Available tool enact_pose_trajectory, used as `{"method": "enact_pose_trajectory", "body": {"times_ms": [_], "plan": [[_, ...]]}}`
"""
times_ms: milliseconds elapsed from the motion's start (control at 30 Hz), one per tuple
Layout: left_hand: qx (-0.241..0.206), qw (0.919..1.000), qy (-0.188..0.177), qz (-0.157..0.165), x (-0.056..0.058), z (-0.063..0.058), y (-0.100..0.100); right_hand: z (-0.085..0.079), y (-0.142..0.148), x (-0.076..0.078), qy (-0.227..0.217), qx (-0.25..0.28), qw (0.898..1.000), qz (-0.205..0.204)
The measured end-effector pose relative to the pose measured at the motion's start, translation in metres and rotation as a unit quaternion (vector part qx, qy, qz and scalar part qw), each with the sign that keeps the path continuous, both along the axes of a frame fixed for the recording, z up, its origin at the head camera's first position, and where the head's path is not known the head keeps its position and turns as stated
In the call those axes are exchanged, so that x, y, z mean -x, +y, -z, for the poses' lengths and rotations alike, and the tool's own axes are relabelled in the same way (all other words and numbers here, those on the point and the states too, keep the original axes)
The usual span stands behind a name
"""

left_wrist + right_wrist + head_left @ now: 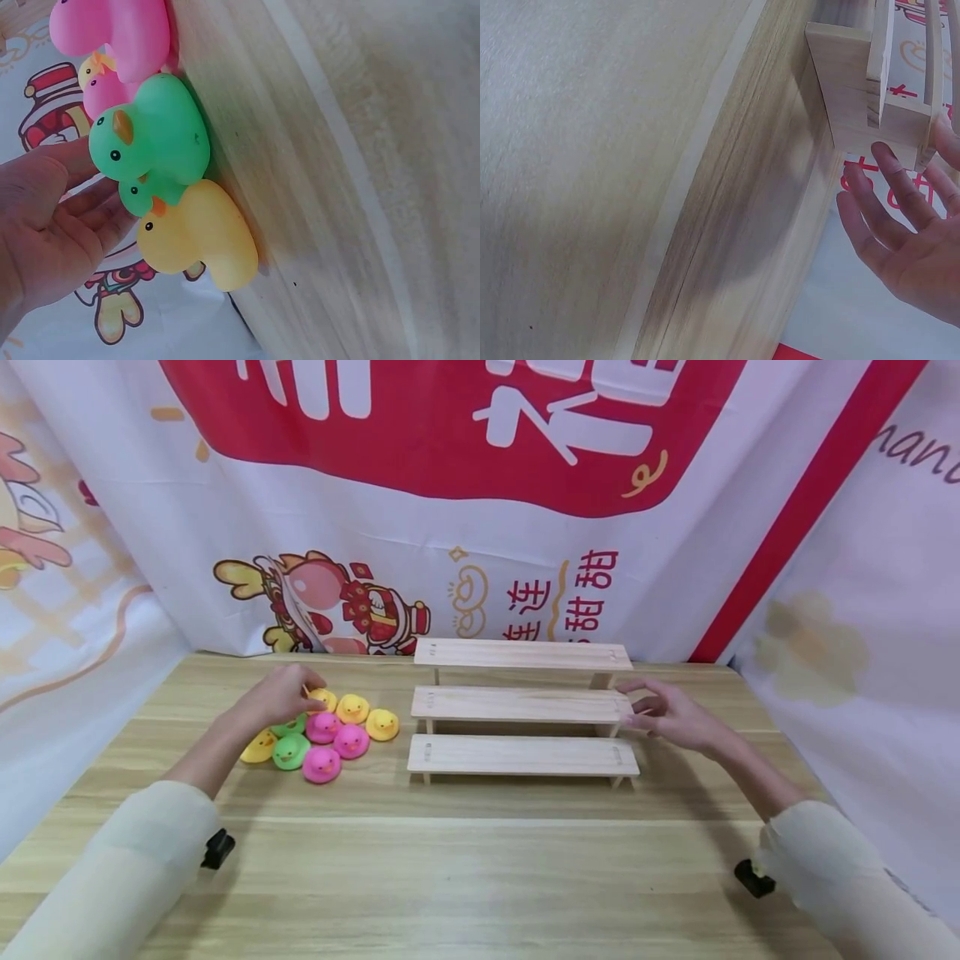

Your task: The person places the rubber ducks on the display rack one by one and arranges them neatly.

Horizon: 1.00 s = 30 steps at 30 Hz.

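Left of the three-tier wooden stand, the left hand bends over the back of the rubber ducks, its fingertips at the rearmost yellow duck; whether they grip it cannot be told. The right hand, fingers loosely spread and holding nothing, is at the right end of the stand's middle board, its thumb at the edge. All the ducks sit clustered left of the stand: four yellow, three pink and two green show, one green partly hidden behind the other.
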State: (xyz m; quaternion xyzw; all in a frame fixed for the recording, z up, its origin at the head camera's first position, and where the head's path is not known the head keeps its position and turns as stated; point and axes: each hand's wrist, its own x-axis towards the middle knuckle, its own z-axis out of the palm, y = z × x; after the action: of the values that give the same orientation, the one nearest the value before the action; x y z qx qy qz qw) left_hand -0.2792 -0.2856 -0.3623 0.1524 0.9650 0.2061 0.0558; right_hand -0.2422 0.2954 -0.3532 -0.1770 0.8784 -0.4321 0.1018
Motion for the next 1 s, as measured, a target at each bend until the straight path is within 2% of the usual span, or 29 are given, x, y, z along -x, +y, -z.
{"method": "enact_pose_trajectory", "body": {"times_ms": [200,567,733,1000], "plan": [[0.003,0.9999,0.013,0.002,0.003,0.001,-0.003,-0.003,-0.002,0.001,0.0,-0.012,1.0,-0.001],[0.008,0.9999,-0.007,0.004,0.003,0.0,0.002,-0.003,-0.001,0.0,-0.008,-0.019,1.0,0.004],[0.004,0.9999,0.002,0.013,0.004,-0.005,0.003,-0.003,-0.001,0.0,-0.005,-0.017,1.0,0.002],[-0.029,0.9993,0.022,0.01,-0.001,-0.017,0.012,-0.003,0.0,0.0,0.001,-0.017,1.0,0.002]]}}
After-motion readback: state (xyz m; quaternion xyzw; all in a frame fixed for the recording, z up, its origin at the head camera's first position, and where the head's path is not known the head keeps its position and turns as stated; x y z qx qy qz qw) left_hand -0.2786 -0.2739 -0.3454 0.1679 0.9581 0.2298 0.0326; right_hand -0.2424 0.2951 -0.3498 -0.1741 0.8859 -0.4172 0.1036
